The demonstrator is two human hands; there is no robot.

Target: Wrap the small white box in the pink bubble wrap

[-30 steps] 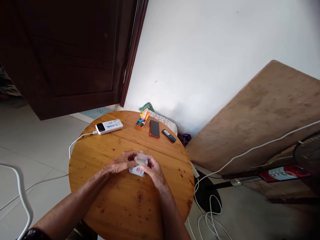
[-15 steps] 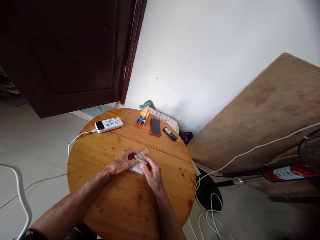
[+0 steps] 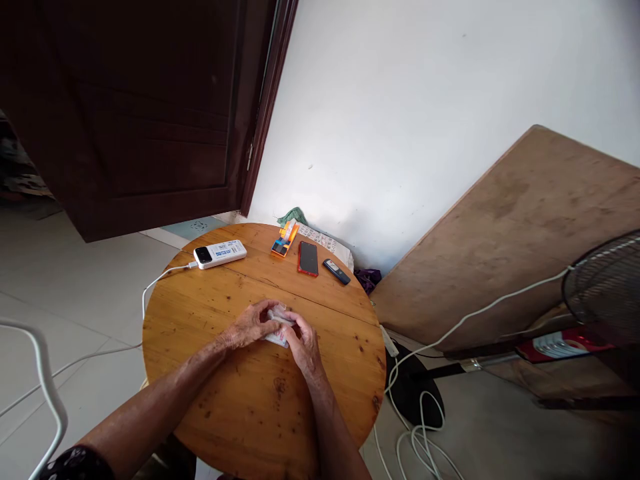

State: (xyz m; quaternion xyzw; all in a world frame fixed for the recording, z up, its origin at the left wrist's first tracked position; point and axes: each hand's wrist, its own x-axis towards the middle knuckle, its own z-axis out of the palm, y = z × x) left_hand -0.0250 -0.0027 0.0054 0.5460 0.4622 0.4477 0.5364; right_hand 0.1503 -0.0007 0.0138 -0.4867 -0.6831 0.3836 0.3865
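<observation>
Both my hands meet at the middle of a round wooden table [image 3: 220,373]. My left hand [image 3: 249,325] and my right hand [image 3: 303,341] have their fingers closed together on a small clear plastic packet [image 3: 277,328] with pink and white print. The packet is pressed low against the tabletop and mostly hidden by my fingers.
At the table's far side lie a white power bank [image 3: 221,253] with a white cable [image 3: 150,283], an orange pack [image 3: 285,239], a red-edged phone [image 3: 308,258] and a small dark device [image 3: 337,271]. A dark door [image 3: 135,113], a leaning wooden board [image 3: 505,240], a fan [image 3: 605,293] and floor cables [image 3: 420,440] surround the table.
My hands have closed in over the packet and pressed it flatter to the table; the strip that stuck up from it half a second ago no longer shows. The view shifted slightly.
</observation>
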